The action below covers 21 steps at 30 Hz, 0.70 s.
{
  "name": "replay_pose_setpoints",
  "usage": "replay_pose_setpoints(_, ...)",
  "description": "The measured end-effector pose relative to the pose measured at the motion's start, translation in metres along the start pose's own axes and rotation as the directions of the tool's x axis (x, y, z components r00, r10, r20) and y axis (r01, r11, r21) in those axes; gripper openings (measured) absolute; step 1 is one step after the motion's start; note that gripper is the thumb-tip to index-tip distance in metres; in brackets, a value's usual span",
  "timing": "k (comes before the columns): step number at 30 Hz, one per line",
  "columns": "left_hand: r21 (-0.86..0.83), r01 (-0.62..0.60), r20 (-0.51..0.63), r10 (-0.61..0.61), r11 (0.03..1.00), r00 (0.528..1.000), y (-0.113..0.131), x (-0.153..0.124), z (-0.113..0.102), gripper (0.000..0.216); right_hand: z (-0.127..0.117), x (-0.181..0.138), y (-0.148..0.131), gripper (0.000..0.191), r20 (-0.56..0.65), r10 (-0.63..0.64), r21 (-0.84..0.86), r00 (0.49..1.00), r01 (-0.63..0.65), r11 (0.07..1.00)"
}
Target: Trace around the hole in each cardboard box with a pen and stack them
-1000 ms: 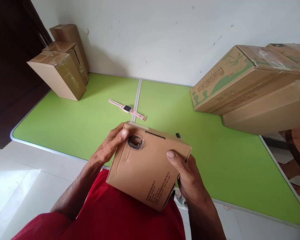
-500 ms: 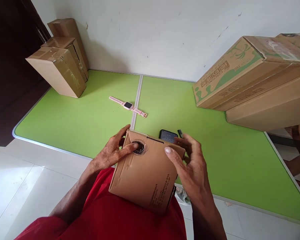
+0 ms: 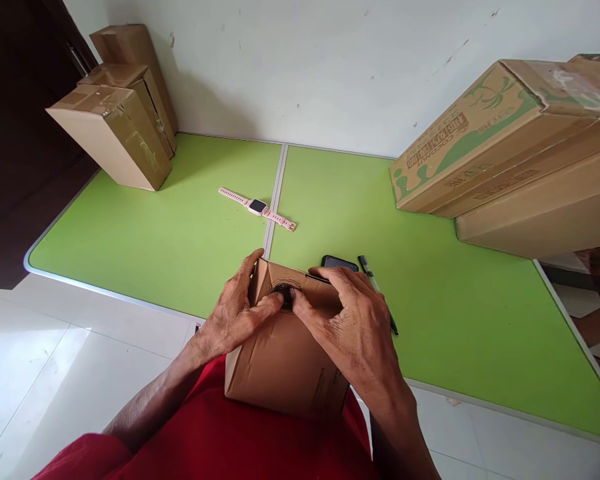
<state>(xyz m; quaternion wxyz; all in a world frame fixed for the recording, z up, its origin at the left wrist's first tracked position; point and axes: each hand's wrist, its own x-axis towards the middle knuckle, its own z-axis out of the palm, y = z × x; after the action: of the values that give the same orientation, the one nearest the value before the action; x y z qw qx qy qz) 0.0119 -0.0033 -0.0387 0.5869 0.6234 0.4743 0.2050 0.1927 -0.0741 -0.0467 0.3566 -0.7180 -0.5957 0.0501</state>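
A small brown cardboard box (image 3: 290,360) rests tilted against my red shirt at the table's front edge. Near its upper left is a dark round hole (image 3: 283,293) ringed by scribbled black lines. My left hand (image 3: 243,307) grips the box's left side, its thumb at the hole and its fingers behind the edge. From the right, my right hand (image 3: 353,313) curls over the top edge, and its thumb also presses at the hole's rim. Beyond the box lie a dark phone (image 3: 339,263), partly covered by my right hand, and a black-capped pen (image 3: 367,270).
A pink smartwatch (image 3: 257,207) lies flat on the green table (image 3: 190,220), across the seam. Several taped cartons (image 3: 130,133) stand at the back left. A large coconut-printed carton (image 3: 470,140) and another carton (image 3: 520,227) fill the back right. A white wall rises behind.
My right hand has moved left from the box's right edge, bringing its thumb to the hole beside my left thumb. More of the pen is now uncovered.
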Motion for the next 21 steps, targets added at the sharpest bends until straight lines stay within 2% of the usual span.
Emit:
replay_pose_setpoints(5, -0.021, 0.006, -0.006, -0.006, 1.0, 1.0, 0.0, 0.001, 0.003, 0.088, -0.001, 0.0, -0.005, 0.02, -0.007, -0.025, -0.037, 1.0, 0.025, 0.999)
replay_pose_setpoints(11, 0.032, -0.003, -0.047, 0.005, 0.999, 0.999, -0.006, -0.002, 0.001, 0.079, 0.003, 0.002, -0.009, 0.019, -0.016, -0.061, -0.075, 0.998, 0.059, 0.995)
replay_pose_setpoints(16, 0.019, 0.021, -0.022, -0.021, 1.0, 1.0, -0.006, -0.007, 0.0, 0.091, 0.007, 0.003, -0.01, 0.018, 0.014, -0.041, -0.039, 0.999, 0.042, 0.998)
replay_pose_setpoints(19, -0.074, 0.049, -0.004, -0.049, 0.996, 0.999, -0.007, -0.008, -0.003, 0.095, -0.002, 0.006, -0.007, 0.024, 0.042, -0.008, 0.083, 0.999, 0.004, 0.997)
replay_pose_setpoints(21, -0.218, 0.054, -0.004, -0.056, 0.974, 0.998, -0.012, -0.007, -0.009, 0.084, -0.016, 0.008, 0.0, 0.036, 0.069, 0.076, 0.214, 0.995, -0.089, 0.973)
